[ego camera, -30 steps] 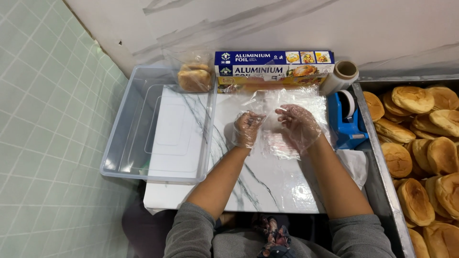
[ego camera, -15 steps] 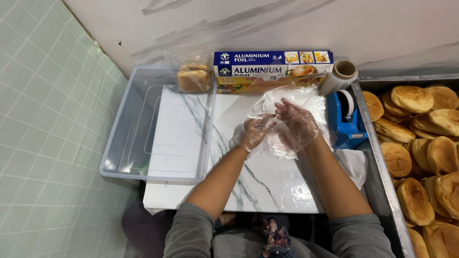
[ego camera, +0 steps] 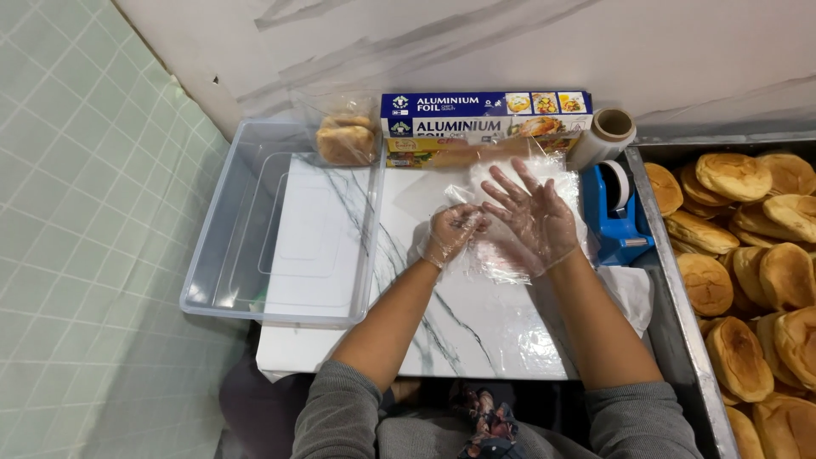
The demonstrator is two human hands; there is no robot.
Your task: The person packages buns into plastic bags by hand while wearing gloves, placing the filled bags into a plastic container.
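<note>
Both hands wear thin clear gloves over a marble-patterned board. My left hand pinches the edge of a clear plastic bag that lies flat on the board. My right hand is spread, fingers apart, resting on or just above the same bag; the bag looks empty. A wrapped bun in clear plastic sits at the far end of a clear plastic tub on the left.
A blue foil box lies along the wall, with a roll of clear film beside it. A blue tape dispenser stands right of the bag. A metal tray on the right holds several buns.
My right hand has lifted and spread its fingers over the bag, moving slightly away from me. My left hand stays pinching the bag's edge.
</note>
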